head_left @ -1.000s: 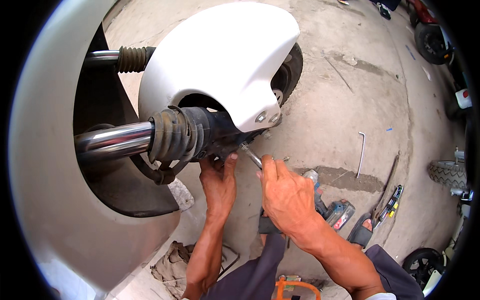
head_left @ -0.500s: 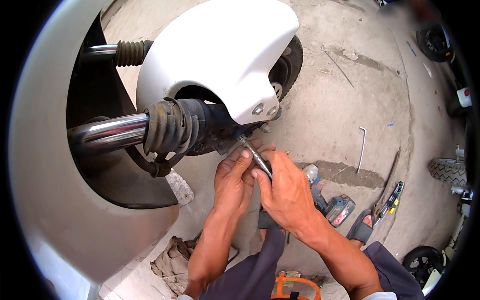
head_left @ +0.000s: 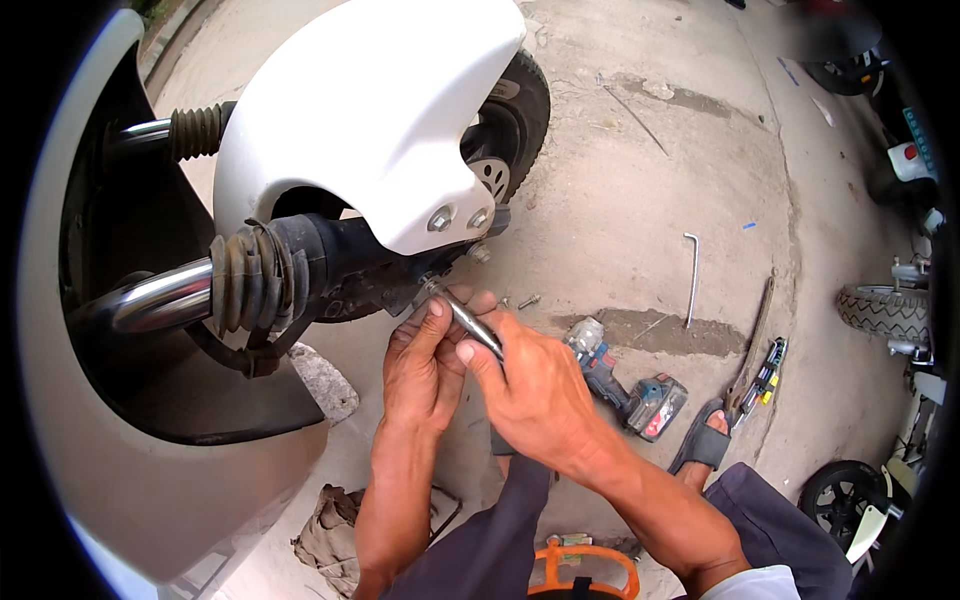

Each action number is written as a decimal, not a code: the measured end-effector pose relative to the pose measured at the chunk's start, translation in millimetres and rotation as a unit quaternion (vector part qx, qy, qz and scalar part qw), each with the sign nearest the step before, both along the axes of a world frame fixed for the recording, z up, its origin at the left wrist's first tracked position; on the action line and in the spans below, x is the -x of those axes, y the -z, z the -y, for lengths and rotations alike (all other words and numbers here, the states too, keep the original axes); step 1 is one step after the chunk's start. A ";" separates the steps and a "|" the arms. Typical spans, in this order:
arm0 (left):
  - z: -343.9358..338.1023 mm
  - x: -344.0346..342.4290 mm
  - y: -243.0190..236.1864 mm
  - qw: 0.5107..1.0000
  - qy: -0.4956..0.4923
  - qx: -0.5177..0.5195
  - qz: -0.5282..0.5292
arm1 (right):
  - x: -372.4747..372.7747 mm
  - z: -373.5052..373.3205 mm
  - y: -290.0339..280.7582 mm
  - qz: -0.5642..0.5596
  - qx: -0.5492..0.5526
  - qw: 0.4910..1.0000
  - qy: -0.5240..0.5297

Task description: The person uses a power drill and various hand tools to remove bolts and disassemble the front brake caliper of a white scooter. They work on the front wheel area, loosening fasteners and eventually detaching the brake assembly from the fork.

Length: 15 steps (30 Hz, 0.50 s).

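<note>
My left hand (head_left: 423, 362) closes its thumb and fingers around the upper end of a steel socket wrench (head_left: 470, 322). The tip of that wrench meets the dark lower part of the front fork (head_left: 340, 258), at what looks like a bolt. Around the wrench's lower end my right hand (head_left: 540, 390) is wrapped, hiding the handle. Just above the hands is a white front fender (head_left: 340, 110) with two bolts, over a black tyre (head_left: 528, 115). A ribbed rubber boot (head_left: 258, 275) covers the fork beside a chrome tube (head_left: 165, 297).
A cordless impact driver (head_left: 625, 385) and a few loose bolts (head_left: 528, 301) lie on the concrete right of my hands. Farther right are a bent metal rod (head_left: 692, 280) and a wooden stick (head_left: 755, 335). A crumpled cloth (head_left: 330, 535) and an orange-framed stool (head_left: 625, 565) are low down.
The view has shifted, so the fork, fender and hands sit farther left in the picture. Both hands keep their grip on the wrench, its tip still at the fork.
</note>
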<state>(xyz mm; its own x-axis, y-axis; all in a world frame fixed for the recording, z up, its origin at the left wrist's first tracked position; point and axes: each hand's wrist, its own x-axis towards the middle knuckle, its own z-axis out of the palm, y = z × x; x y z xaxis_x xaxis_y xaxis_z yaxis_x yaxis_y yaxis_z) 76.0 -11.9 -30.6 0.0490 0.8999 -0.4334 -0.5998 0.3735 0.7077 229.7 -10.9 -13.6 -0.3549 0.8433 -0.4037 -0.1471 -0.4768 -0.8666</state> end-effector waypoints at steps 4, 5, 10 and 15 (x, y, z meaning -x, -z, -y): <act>-1.0 -22.6 1.3 0.998 -0.058 0.030 0.007 | -20.7 -11.6 3.0 -0.223 0.212 0.951 -0.023; 6.0 -15.2 17.7 0.996 -0.046 0.035 -0.072 | -22.0 -15.4 3.5 -0.291 0.265 0.919 -0.035; 23.4 -5.5 110.4 0.912 0.088 0.082 -0.391 | -26.6 -10.7 12.9 -0.391 0.311 0.865 -0.046; -8.1 -25.0 140.7 0.686 0.254 -0.137 -0.668 | -33.2 64.8 46.5 0.041 -0.120 0.992 0.023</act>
<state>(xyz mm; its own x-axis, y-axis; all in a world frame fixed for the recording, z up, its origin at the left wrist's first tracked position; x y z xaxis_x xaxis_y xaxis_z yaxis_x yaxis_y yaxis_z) 101.0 -3.8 -171.3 0.1115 0.9702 -0.2150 0.8103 0.0365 0.5849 262.8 -75.7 -60.1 -0.2877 0.9330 -0.2161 -0.0876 -0.2503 -0.9642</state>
